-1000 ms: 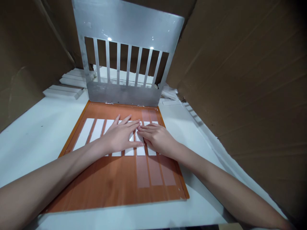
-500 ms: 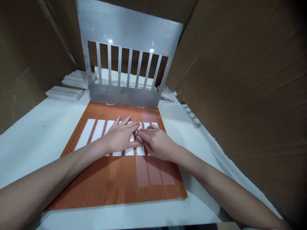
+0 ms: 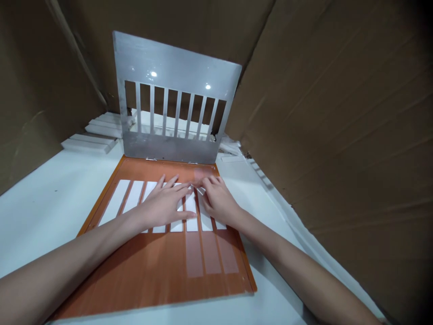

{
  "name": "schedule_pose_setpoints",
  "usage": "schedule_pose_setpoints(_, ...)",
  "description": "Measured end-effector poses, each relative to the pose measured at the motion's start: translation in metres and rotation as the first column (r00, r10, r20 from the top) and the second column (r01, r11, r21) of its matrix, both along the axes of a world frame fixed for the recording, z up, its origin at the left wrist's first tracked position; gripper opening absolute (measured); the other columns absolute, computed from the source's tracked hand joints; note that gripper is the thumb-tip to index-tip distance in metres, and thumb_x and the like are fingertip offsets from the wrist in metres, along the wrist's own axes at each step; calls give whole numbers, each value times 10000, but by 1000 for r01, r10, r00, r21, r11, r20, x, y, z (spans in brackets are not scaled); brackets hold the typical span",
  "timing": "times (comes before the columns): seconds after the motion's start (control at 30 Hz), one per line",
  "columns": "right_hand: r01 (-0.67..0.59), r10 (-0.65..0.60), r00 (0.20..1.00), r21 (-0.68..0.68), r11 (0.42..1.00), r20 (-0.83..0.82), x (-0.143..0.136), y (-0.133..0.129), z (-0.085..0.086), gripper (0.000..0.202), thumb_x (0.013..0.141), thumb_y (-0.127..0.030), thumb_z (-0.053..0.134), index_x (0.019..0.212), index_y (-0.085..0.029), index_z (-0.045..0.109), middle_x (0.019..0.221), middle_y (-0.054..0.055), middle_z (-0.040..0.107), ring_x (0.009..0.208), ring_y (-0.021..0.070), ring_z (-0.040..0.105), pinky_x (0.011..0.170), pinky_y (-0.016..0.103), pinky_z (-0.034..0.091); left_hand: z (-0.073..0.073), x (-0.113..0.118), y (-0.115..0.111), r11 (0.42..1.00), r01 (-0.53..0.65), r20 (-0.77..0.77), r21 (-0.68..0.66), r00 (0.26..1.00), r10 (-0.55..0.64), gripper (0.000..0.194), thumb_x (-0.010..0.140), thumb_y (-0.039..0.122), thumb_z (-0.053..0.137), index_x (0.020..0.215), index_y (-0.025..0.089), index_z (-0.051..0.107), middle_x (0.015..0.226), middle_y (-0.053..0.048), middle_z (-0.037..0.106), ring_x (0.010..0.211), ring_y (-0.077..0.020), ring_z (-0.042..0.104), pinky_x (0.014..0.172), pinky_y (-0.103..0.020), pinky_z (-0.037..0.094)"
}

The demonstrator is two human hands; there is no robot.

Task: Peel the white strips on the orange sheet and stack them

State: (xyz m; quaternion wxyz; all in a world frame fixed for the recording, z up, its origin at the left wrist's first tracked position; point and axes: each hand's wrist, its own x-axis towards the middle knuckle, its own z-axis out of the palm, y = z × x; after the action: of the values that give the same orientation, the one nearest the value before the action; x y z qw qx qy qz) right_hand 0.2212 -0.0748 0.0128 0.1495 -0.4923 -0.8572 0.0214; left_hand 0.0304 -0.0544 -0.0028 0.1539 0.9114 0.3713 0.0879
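Left hand (image 3: 165, 205) splayed, fingers apart, over white strips (image 3: 115, 203) on orange board (image 3: 135, 271); right hand (image 3: 219, 201) curled, grip closure cannot be told.

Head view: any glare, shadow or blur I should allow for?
Head view: two bright glare spots on the metal frame; soft shadows across the orange board; the right edge falls to black at the top; detail at the fingertips of the right hand is soft, so what they touch is unclear.

"Head view?" "Left hand (image 3: 169, 204) spread over white strips (image 3: 115, 202) on orange board (image 3: 142, 271); right hand (image 3: 218, 196) beside it, fingers bent." "Behind?" "Slotted metal plate (image 3: 176, 63), upright."
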Motion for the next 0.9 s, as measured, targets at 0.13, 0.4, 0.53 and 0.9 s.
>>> schedule_pose_setpoints(0.13,21,-20,998,-17,1000,67,-3,0,-3,246,739,-83,386,958,-116,495,945,134,626,961,252,478,801,368,316,-2,0,1,1000,-1,4,14,1000,1,572,786,659,424,1194,266,501,1408,11,391,1348,-350,158,1068,-559,87)
schedule_pose_setpoints(0.4,17,-17,996,2,1000,93,-2,2,-10,264,753,-82,379,985,-103,502,954,144,625,997,259,460,820,371,294,3,1,-1,1000,-12,-16,12,1000,12,616,765,688,428,1198,255,499,1418,5,376,1345,-351,169,1069,-558,91)
schedule_pose_setpoints(0.53,9,-7,996,-17,1000,90,-1,3,-10,290,730,-64,393,998,-99,498,987,150,617,992,259,455,816,370,297,2,1,-1,1000,-6,-15,4,1000,6,640,756,704,425,1203,252,497,1411,0,387,1347,-343,169,1070,-554,84)
schedule_pose_setpoints(0.9,0,3,998,-65,998,57,-1,2,-8,317,733,-53,391,1028,-101,495,987,133,626,999,256,439,818,364,293,4,-1,-2,1000,-8,-21,-6,1000,8,648,771,685,411,1251,253,468,1428,-3,359,1353,-326,157,1078,-525,69)
